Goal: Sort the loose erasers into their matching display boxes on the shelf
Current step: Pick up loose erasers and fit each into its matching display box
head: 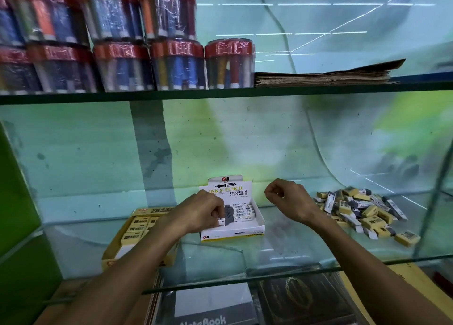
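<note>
A white "Ink & Pencil Eraser" display box (pixel 258 223) stands open in the middle of the glass shelf, with a row of grey-and-white erasers inside. My left hand (pixel 199 212) pinches a grey-and-white eraser (pixel 221 221) at the box's left side. To its left lies a yellow 2B eraser box (pixel 109 258) holding several yellow erasers. A pile of loose yellow and grey erasers (pixel 362 208) lies on the shelf at the right. My right hand (pixel 286 198) hovers between the white box and the pile, its fingers loosely curled and holding nothing.
The glass shelf (pixel 245 263) has a crack near its front edge. On the shelf above stand several red-lidded tubs of thread spools (pixel 171 65) and a stack of brown paper (pixel 323 76). Notebooks (pixel 210 307) lie below.
</note>
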### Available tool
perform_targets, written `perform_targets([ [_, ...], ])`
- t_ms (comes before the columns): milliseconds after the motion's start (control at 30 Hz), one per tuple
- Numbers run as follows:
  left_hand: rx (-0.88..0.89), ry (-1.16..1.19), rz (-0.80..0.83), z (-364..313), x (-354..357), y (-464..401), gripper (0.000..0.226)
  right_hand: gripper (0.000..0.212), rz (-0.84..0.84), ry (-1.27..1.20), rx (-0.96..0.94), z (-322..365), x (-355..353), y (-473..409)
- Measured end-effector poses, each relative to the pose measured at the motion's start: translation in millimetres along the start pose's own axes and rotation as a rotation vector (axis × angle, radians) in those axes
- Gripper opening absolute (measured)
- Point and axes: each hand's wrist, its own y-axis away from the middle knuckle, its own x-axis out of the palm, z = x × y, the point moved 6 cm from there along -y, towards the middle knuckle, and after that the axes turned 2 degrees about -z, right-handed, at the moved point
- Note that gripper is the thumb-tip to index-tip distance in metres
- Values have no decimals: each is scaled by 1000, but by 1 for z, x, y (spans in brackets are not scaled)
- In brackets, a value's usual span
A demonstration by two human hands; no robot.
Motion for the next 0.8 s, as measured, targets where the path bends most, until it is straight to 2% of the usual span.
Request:
perform_targets([
  [200,17,4,-18,-4,0,0,17,6,-25,3,9,-9,-17,5],
  [367,84,370,-232,-43,-10,3,8,8,-44,20,22,-30,-53,16],
  [467,148,491,-249,-80,0,0,8,9,-10,85,14,-44,-72,24],
  [567,208,458,-216,-114,14,-9,2,17,92,225,-50,-55,-82,32],
  [667,247,358,-208,-139,25,-21,7,25,221,357,-149,-60,-86,41],
  [800,245,363,-207,-156,30,-29,7,29,293,515,-226,-61,-85,50],
])
